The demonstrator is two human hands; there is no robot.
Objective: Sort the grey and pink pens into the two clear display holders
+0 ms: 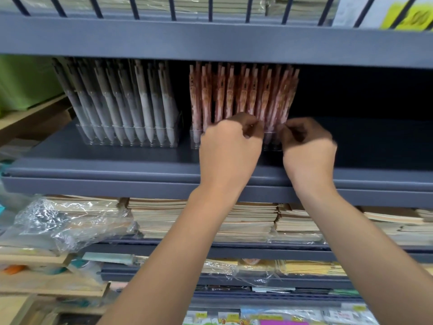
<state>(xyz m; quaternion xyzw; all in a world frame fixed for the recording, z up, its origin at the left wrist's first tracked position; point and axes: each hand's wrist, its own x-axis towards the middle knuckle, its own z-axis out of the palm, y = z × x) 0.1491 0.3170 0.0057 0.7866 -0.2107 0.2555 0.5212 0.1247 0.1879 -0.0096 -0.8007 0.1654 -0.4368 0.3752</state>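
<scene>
1. The grey pens point(131, 102) stand tilted in rows in a clear holder point(126, 139) on the left of the grey shelf point(117, 165).
2. The pink pens point(234, 92) fill a second holder point(195, 140) just to its right.
3. The left hand point(230, 146) and the right hand point(308, 146) are at the near side of the pink pens, with fingers curled. I cannot tell whether they pinch a pen or the holder's rim.
4. Stacked notebooks point(246, 219) lie on the shelf below.

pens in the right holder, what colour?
Pink with an orange-brown printed pattern on the pens; the head view shows it.
</scene>
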